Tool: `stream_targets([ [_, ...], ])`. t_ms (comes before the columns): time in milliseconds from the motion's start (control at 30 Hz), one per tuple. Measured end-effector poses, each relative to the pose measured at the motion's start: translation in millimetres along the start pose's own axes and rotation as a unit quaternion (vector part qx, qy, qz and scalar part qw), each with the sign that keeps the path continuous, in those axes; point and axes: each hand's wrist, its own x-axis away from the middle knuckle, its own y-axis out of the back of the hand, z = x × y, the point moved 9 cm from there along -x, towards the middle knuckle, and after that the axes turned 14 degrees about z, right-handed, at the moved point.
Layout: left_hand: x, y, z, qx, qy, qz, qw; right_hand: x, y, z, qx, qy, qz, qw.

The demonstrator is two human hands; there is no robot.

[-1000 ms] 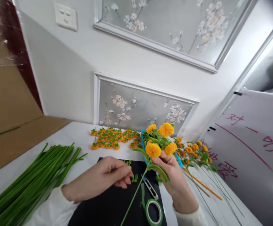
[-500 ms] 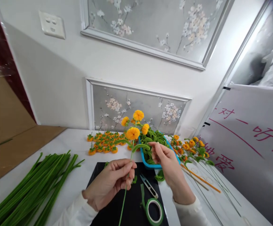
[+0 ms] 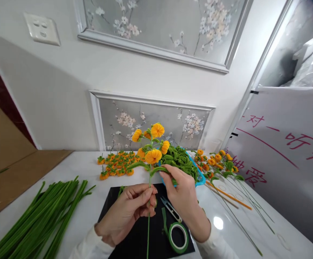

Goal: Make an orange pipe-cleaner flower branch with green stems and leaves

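An upright spray of fuzzy orange pipe-cleaner flowers (image 3: 153, 157) is held in front of me. My left hand (image 3: 129, 207) pinches its thin green stem (image 3: 148, 233) between thumb and fingers, below two curved green leaves. The right-hand leaf (image 3: 158, 169) has its outer part between the thumb and fingertips of my right hand (image 3: 182, 190), which are closed on it. The left-hand leaf (image 3: 136, 165) sticks out free. Under my hands lie a black mat (image 3: 134, 237), thread snips (image 3: 171, 209) and a roll of green tape (image 3: 184, 246) with its end loose.
A blue basket (image 3: 201, 179) full of green leaf pieces stands behind my right hand. Small orange flower heads (image 3: 118, 163) lie at the back, finished-looking flower stems (image 3: 218, 163) to the right, and a bundle of green pipe cleaners (image 3: 43, 219) to the left. Cardboard (image 3: 24, 169) borders the left edge.
My right hand has moved in to the leaf and closed on it. The spray has turned slightly in my left hand, its stem now more vertical. The view has shifted a little.
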Motion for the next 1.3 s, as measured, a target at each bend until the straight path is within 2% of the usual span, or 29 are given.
stream_targets([
  [167,-1,-1.4,-2,-0.016,-0.005,-0.008,1.0,0,-4,-4,0.004,-0.023,0.015,1.0],
  [467,3,2.7,-19,-0.056,-0.033,-0.048,0.997,0,3,-18,-0.025,-0.06,0.007,0.998],
  [667,8,9.9,-29,-0.065,-0.063,-0.075,0.993,0,-21,-14,-0.069,-0.067,0.099,0.99],
  [867,8,12.2,-30,-0.056,-0.069,-0.083,0.993,2,-29,-10,-0.069,-0.067,0.13,0.987],
  [1133,9,13.0,-32,-0.077,-0.076,-0.114,0.988,2,-26,-4,-0.105,-0.056,0.141,0.983],
  [1300,12,11.4,-34,-0.093,-0.068,-0.132,0.984,1,-15,-6,-0.118,-0.059,0.101,0.986],
])
